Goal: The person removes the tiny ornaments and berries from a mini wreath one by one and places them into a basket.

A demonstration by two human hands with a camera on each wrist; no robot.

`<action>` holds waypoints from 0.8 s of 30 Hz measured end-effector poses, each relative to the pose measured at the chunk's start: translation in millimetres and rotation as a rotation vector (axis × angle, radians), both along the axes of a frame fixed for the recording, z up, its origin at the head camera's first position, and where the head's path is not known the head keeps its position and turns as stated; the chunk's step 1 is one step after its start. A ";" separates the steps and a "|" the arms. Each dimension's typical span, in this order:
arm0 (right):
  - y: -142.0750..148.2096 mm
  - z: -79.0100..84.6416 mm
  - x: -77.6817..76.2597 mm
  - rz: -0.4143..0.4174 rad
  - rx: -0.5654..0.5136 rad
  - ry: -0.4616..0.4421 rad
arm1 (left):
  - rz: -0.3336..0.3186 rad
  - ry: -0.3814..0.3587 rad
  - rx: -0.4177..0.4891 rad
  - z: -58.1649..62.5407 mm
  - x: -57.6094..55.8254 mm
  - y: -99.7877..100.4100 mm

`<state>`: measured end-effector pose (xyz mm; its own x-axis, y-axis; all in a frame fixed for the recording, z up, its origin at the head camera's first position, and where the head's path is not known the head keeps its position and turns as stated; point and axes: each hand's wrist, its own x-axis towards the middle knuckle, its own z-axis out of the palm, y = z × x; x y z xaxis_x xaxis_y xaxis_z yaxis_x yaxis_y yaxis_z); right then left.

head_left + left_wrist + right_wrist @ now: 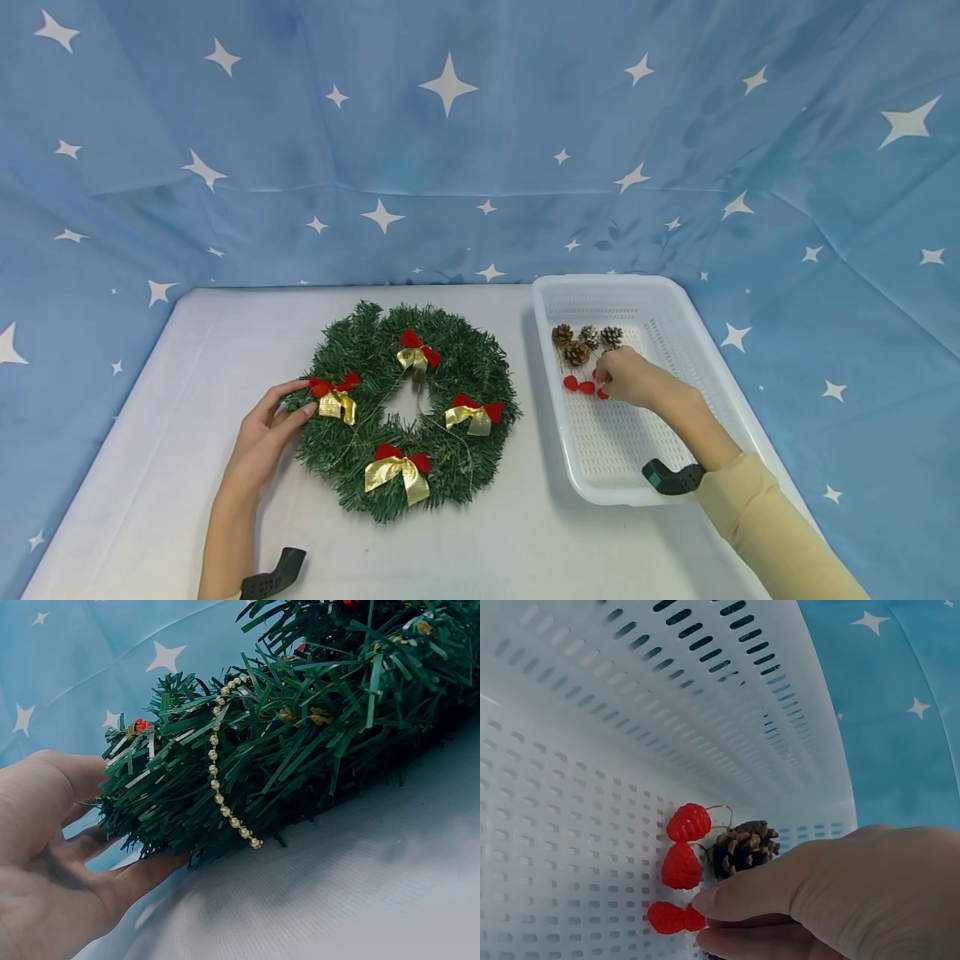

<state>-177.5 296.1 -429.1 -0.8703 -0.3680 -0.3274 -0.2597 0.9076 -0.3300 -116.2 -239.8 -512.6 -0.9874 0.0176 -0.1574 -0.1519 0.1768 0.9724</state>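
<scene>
A green tinsel wreath (457,333) with several red-and-gold bows (397,475) lies on the white table. At its left edge my left hand (258,433) grips the rim, thumb and fingers on the greenery beside one bow (336,398). A gold bead string (215,784) hangs over the wreath's side in the left wrist view. Inside a white plastic basket (630,498), my right hand (637,379) reaches down. Its thumb and fingertips pinch at a red artificial raspberry (695,918), partly hidden by the thumb. More red raspberries (688,823) lie close by.
Several pine cones (576,353) sit in the basket behind the raspberries. The basket's raised walls surround my right hand. A blue star-patterned cloth (450,150) stands behind and beside the white table (547,550).
</scene>
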 end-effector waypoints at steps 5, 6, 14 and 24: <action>-2.2 3.3 3.5 0.025 -0.006 0.029 | 0.002 -0.003 0.005 -0.7 -0.1 -0.9; -2.8 4.2 4.4 0.032 -0.006 0.038 | 0.003 -0.002 0.006 -1.0 -0.1 -1.0; -8.2 11.3 9.7 0.037 0.000 0.078 | 0.004 0.003 0.010 -1.1 0.9 -1.0; -13.5 17.8 17.8 0.057 -0.045 0.142 | 0.002 -0.015 0.010 -0.2 -0.4 -0.1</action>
